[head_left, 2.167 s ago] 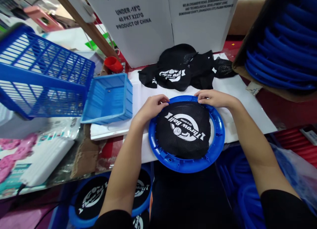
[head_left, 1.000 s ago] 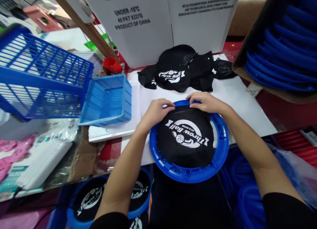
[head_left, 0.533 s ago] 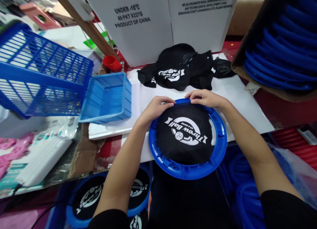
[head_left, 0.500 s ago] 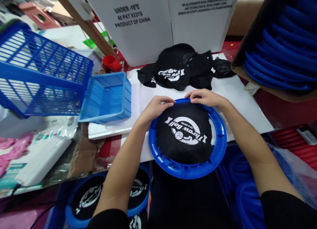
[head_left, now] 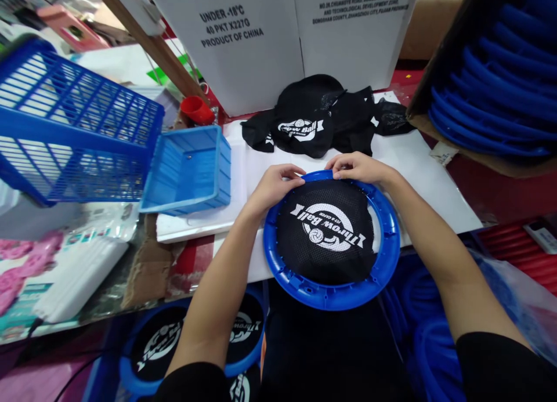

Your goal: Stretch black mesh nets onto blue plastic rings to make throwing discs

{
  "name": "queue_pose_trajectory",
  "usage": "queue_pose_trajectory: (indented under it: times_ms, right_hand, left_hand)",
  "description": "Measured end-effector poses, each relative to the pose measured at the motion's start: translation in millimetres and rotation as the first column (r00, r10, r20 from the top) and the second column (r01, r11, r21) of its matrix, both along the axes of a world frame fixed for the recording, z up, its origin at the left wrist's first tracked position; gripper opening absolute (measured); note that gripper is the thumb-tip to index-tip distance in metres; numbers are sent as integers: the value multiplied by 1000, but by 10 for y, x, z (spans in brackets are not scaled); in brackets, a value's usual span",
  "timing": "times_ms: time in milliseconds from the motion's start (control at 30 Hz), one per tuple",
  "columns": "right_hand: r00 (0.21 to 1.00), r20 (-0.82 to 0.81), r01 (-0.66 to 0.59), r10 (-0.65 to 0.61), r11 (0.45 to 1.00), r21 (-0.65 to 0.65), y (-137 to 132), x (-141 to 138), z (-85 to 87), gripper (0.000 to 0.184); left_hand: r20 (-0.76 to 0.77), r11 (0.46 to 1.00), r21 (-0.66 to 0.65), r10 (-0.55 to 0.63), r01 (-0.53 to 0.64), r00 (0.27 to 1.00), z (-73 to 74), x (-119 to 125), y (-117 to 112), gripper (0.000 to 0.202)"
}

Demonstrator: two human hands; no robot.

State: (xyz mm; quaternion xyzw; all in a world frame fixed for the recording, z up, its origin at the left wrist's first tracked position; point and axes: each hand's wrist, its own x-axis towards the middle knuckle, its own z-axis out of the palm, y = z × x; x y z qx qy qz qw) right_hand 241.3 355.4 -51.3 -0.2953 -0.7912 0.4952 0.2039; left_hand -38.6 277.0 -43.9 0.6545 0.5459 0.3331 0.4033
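A blue plastic ring (head_left: 278,265) rests at the near edge of the white work surface, overhanging it toward me. Inside it lies a black mesh disc (head_left: 300,257) with a white "Throw Ball" print; a gap shows between mesh and ring at the right. My left hand (head_left: 281,184) pinches the ring's far rim and mesh edge at the upper left. Beside it, my right hand (head_left: 359,169) grips the far rim with thumb and fingers closed over the mesh edge. Farther back lie several loose black mesh pieces (head_left: 300,109).
A light blue bin (head_left: 187,176) and a blue slatted basket (head_left: 82,123) stand at the left. White cartons (head_left: 261,54) rise behind. A box of blue rings (head_left: 491,100) leans at the right. Below left are rings with mesh fitted (head_left: 152,350); below right, more blue rings (head_left: 435,355).
Both hands keep their hold on the ring's far rim. The ring, mesh and hands sit very slightly higher in view; otherwise little differs.
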Motion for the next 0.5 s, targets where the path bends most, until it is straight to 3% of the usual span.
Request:
queue_pose_trajectory:
  times_ms: [133, 333, 500]
  right_hand:
    - [997, -29, 73, -73, 997, 27, -75, -36, 3, 32]
    - [997, 71, -28, 3, 935, 354, -170, -109, 9, 22]
    - [995, 99, -29, -9, 927, 373, -167, -124, -20, 21]
  left_hand:
    - [7, 999, 24, -25, 24, 1000, -6, -4, 6, 16]
    - [-17, 997, 55, -58, 59, 998, -50, -15, 37, 15]
    - [-77, 996, 57, -69, 73, 995, -61, 2, 48, 18]
